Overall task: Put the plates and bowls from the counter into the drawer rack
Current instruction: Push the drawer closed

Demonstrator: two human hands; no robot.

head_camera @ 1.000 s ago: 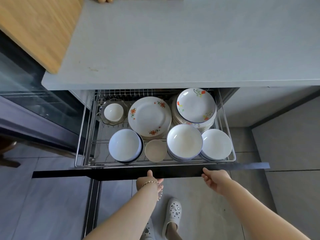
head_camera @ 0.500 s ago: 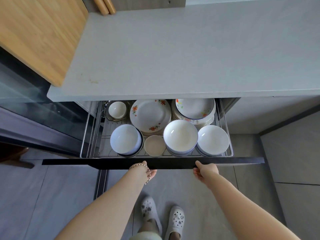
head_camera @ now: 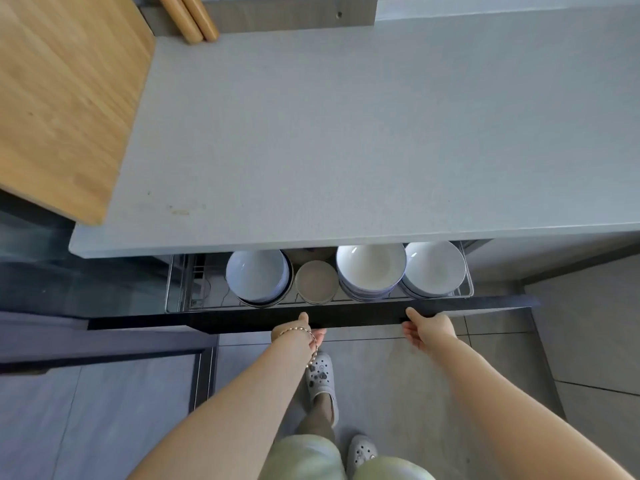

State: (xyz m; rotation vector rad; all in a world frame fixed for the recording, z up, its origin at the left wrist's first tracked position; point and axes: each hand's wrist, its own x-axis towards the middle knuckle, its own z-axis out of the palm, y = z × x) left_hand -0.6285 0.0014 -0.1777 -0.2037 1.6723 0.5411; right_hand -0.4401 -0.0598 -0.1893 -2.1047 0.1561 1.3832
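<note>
black drawer front (head_camera: 363,315) under both hands: right hand (head_camera: 427,329) lies on it with straight fingers, left hand (head_camera: 304,332) fingers hidden, grip unclear. just beyond them, bowls (head_camera: 370,268) sit in the wire rack (head_camera: 183,289).

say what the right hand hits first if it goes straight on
The drawer front: the right hand already seems to touch its black edge with the thumb, so that panel comes first, before the white bowls behind it.
</note>
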